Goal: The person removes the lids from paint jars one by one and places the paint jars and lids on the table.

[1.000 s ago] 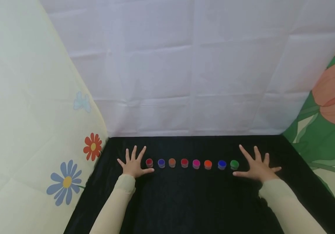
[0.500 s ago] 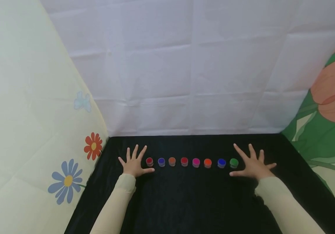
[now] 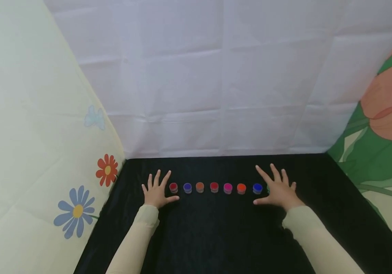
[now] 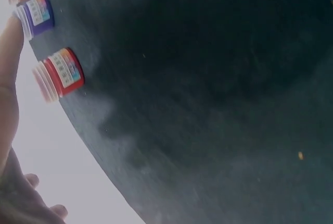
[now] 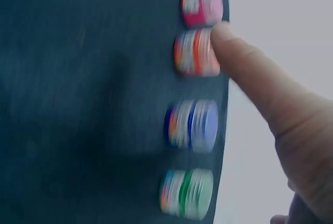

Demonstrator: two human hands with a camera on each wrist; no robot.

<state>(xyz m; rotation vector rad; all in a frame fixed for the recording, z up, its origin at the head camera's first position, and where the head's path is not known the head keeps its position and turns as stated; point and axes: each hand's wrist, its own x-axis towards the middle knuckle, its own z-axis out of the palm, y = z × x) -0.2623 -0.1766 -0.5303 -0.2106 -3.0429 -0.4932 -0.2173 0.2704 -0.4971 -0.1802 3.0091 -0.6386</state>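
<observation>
Jars (image 3: 214, 187), eight of them, stand upright in a row across a black tabletop (image 3: 209, 236), ahead of the person's hands. Nearest us are the cream left sleeve (image 3: 132, 239) and right sleeve (image 3: 319, 243), which reach forward from the bottom edge. Past the left cuff we see the left hand (image 3: 155, 196), fingers spread wide and thumb out sideways, just beside the red jar (image 3: 173, 187) at that end. Past the other cuff, the right hand (image 3: 279, 193) is spread likewise, its thumb just short of the blue jar (image 3: 257, 188), while its index finger points away beyond the row; it hides most of the green jar (image 5: 187, 194).

Between them we count the purple jar (image 3: 187, 188), the brownish-orange jar (image 3: 200, 187), a second red jar, the pink jar (image 3: 228, 188) and the bright orange jar (image 3: 241, 188). Up close, the left wrist view shows us printed labels (image 4: 64, 69) under pale lids (image 4: 48, 81).

Farther back, we see a creased white cloth (image 3: 182, 76) rising behind the tabletop, flanked by a pale flowered cloth (image 3: 28, 152) on the left and a green-leaved one on the right.
</observation>
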